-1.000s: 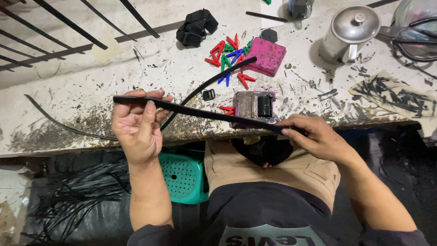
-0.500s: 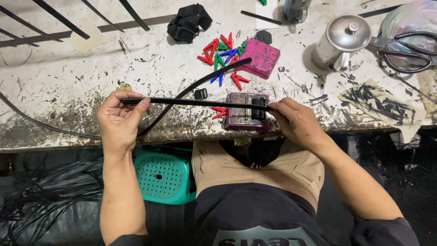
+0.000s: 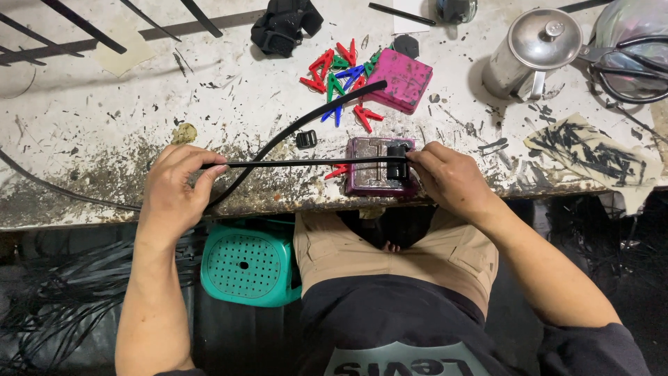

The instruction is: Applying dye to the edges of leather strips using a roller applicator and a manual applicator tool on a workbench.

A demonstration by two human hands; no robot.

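A black strap stretches taut and level above the near edge of a paint-spattered bench, pinched at 1 end by the left hand and at the other by the right hand. The left fingers close narrowly on the strap's end; the right fingers press it, with a small black buckle, onto a purple metal block at the bench edge. The rest of the strap loops back in a long curve toward a pink box.

Around the work lie a scatter of red, green and blue clips, a loose black buckle, a bundled black cloth, a steel kettle and a sheet of paper streaked with black offcuts. Scissors rest at the far right. A red clip sits just beside the purple block, under the strap. Below the bench, a green plastic stool stands beside the person's knees, with tangled black strapping on the floor.

Compared with 0.5 s earlier, the hands sit slightly lower on the bench edge, the strap has levelled out, and the right hand has moved the buckle onto the block.
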